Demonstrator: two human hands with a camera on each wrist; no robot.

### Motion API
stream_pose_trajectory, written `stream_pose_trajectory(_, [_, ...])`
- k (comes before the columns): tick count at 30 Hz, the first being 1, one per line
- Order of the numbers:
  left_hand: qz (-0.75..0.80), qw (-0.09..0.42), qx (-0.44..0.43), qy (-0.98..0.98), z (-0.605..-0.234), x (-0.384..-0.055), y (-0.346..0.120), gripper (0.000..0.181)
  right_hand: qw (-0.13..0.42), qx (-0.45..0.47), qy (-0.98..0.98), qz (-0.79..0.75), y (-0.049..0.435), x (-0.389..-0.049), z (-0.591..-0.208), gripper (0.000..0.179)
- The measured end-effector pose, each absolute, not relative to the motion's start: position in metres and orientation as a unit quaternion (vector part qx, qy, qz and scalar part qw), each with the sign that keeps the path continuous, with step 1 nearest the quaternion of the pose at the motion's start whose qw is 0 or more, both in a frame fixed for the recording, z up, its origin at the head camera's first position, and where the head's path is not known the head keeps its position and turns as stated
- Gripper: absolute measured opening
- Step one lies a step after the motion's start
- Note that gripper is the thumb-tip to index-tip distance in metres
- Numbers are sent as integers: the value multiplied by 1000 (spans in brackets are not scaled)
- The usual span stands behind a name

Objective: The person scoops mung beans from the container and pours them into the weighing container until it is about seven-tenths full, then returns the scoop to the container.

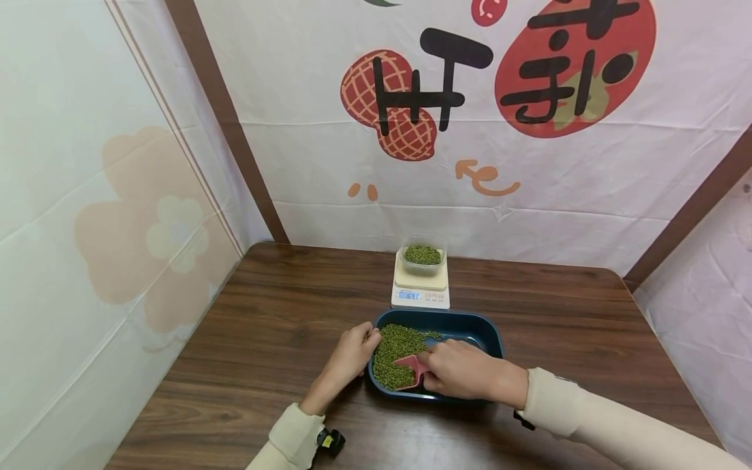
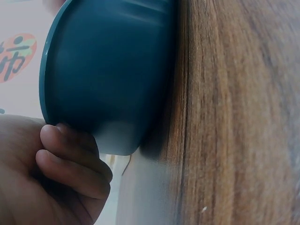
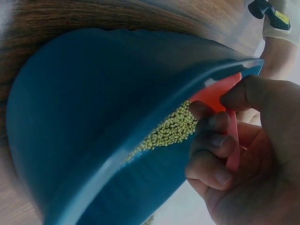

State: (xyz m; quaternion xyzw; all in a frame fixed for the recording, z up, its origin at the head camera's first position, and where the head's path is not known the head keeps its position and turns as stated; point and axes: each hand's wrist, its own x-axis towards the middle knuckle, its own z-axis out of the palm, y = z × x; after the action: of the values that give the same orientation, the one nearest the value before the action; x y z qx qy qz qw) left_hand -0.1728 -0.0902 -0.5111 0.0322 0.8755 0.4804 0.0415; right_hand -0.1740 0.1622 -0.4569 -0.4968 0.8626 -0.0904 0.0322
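Observation:
A dark blue plastic tub [image 1: 490,326] holds green mung beans [image 1: 393,346], heaped toward its left side. My left hand [image 1: 355,351] grips the tub's left rim; in the left wrist view its curled fingers [image 2: 75,173] are at the rim's edge. Inside the tub, my right hand [image 1: 461,369] holds a pink scoop [image 1: 419,367] by its handle. The scoop's mouth points left into the beans, and beans lie in it. From the right wrist view, fingers and thumb wrap the scoop's handle [image 3: 233,140].
Behind the tub stands a white kitchen scale [image 1: 404,300] with a lit display. On it sits a clear plastic container [image 1: 423,267] with more green beans. The brown wooden table [image 1: 264,313] meets a printed cloth backdrop [image 1: 317,156] at the back.

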Motion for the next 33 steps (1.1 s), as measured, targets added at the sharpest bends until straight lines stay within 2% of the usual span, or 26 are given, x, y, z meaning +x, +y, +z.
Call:
stream_pose_trajectory(7, [478, 41, 32, 877, -510, -174, -90, 33, 18, -504, 859, -90, 159, -178, -460, 15])
stream_pose_trajectory(17, [481, 41, 28, 875, -510, -174, -90, 32, 54, -496, 859, -116, 157, -184, -465, 11])
stream_pose_trajectory(33, [477, 49, 29, 877, -511, -173, -90, 33, 55, -494, 856, -140, 160, -188, -471, 7])
